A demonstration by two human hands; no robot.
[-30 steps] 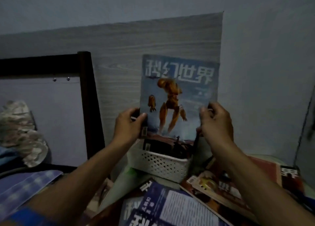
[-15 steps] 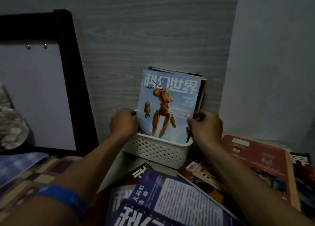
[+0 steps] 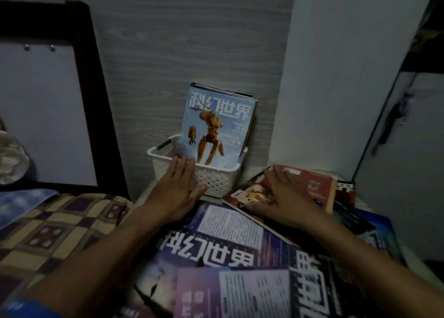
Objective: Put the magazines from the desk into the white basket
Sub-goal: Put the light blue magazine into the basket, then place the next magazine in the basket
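Several magazines are showing in the one head view. A light-blue magazine with an orange robot figure on its cover [image 3: 216, 130] is standing upright in the white perforated plastic basket [image 3: 217, 177], leaning back against the grey wood-grain panel [image 3: 192, 53], with the edges of more magazines [image 3: 240, 95] peeking out behind it. The basket is sitting at the far edge of the table [image 3: 252, 171], just in front of that panel.

The left hand [image 3: 179, 190] is lying flat with fingers straight and spread, its fingertips touching the basket's front rim and wall; it is grasping nothing. The right hand [image 3: 281, 197] is resting on a red-covered magazine [image 3: 310, 185] that is lying on the pile to the right of the basket, fingers bent over the cover (whether they are actually pinching an edge, I cannot tell in this dim light).

Nearer the camera, a dark-blue magazine with large white characters [image 3: 228, 241] is lying flat across the table, overlapped by a purple-toned magazine [image 3: 230, 293] at the bottom edge. A black-and-white magazine [image 3: 346, 188] is poking out beyond the red one.

To the left, a brown-and-cream checked blanket [image 3: 60, 229] is covering a bed, beside a dark wooden frame [image 3: 96, 77].
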